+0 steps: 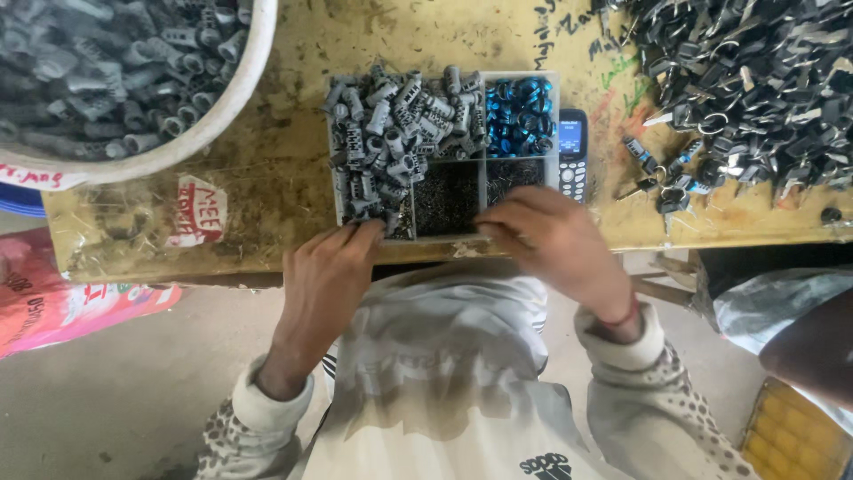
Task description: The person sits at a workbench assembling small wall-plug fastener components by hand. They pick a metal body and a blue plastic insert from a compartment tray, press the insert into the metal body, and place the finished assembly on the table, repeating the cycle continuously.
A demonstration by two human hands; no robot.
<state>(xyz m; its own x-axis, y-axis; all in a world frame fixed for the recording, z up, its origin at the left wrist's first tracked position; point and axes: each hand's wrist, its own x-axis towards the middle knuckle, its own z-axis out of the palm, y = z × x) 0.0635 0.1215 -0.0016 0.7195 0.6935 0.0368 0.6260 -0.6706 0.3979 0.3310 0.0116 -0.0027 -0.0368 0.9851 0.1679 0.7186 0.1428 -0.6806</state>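
Grey plastic plugs fill the white bowl at the worktop's far left corner. My left hand rests at the near edge, fingertips pinching a grey plug at the front of the divided tray. My right hand curls over the tray's near right compartment; whether it grips anything I cannot tell. Blue rings sit in the far right compartment, a phone just beside it, and dark metal clips are heaped at the far right corner.
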